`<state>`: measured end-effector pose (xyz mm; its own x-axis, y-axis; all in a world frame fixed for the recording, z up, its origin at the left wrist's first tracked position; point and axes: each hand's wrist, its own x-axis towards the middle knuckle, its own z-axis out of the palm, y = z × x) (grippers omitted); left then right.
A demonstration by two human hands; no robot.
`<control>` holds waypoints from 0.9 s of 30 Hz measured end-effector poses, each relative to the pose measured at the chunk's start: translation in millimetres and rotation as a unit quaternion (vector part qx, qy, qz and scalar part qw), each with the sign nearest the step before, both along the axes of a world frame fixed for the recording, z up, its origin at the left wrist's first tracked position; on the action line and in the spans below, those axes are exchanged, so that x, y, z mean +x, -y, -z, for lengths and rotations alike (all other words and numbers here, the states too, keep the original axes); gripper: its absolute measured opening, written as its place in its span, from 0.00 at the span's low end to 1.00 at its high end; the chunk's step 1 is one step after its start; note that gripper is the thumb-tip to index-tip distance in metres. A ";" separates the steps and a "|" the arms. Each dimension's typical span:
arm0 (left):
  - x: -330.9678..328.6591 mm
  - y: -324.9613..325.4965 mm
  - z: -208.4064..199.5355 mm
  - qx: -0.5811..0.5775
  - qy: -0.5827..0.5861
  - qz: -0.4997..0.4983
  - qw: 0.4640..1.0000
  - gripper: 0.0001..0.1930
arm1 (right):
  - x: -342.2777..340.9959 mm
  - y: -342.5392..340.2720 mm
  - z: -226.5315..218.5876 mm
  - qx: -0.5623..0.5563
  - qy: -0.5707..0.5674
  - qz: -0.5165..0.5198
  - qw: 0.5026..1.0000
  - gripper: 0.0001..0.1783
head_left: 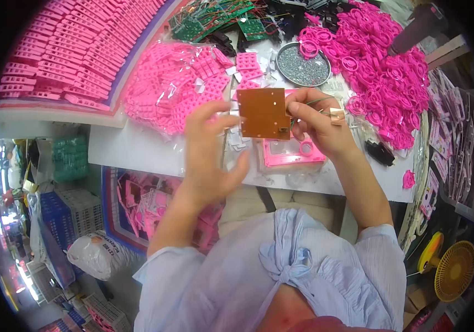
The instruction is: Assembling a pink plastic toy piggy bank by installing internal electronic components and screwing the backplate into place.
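A flat brown circuit board is held up over the table, with my right hand pinching its right edge. Thin green wires run from the board through those fingers. My left hand is beside the board's left edge, fingers spread and slightly blurred, holding nothing. Below the board lies a pink plastic housing with a round hole, partly hidden by the board and my right hand. Small white pieces lie between my left hand and the board.
A round dish of small metal screws stands beyond the board. Pink keypad pieces in clear plastic lie left, pink ring parts right. Green circuit boards lie at the back; stacked pink parts fill the upper left. A yellow fan stands lower right.
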<state>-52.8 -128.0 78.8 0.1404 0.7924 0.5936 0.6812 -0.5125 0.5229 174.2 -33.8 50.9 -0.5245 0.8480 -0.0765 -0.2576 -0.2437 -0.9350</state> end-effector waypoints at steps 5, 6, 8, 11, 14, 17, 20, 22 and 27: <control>-5.3 3.4 25.5 -0.298 0.341 0.016 0.891 0.21 | -3.3 3.3 -20.3 0.044 0.010 -0.052 0.998 0.12; 4.1 0.7 27.8 -0.358 0.408 0.030 0.840 0.20 | -5.0 4.2 -18.8 0.048 0.009 -0.054 0.997 0.12; 6.5 -2.2 39.3 -0.419 0.478 0.062 0.770 0.20 | -6.2 4.1 -19.1 0.058 -0.013 -0.055 0.997 0.12; 13.1 3.0 36.9 -0.431 0.520 0.063 0.735 0.19 | -4.0 3.6 -17.1 0.059 -0.037 -0.037 0.997 0.12; 17.4 12.6 49.9 -0.410 0.533 0.094 0.734 0.17 | -3.6 6.1 -17.5 0.057 -0.038 -0.019 0.997 0.12; 25.6 12.6 61.9 -0.393 0.564 0.143 0.712 0.21 | -6.6 11.5 -13.6 0.126 -0.036 0.018 0.991 0.13; 24.7 7.3 55.6 -0.307 0.638 0.125 0.695 0.18 | 2.3 22.1 -10.0 0.113 -0.059 0.076 0.989 0.14; 12.8 3.8 63.1 -0.300 0.651 0.168 0.677 0.17 | 15.5 26.6 0.5 0.101 -0.066 0.114 0.986 0.13; 13.2 0.8 70.6 -0.309 0.662 0.156 0.665 0.19 | 18.4 41.0 19.6 0.070 -0.014 0.139 0.988 0.12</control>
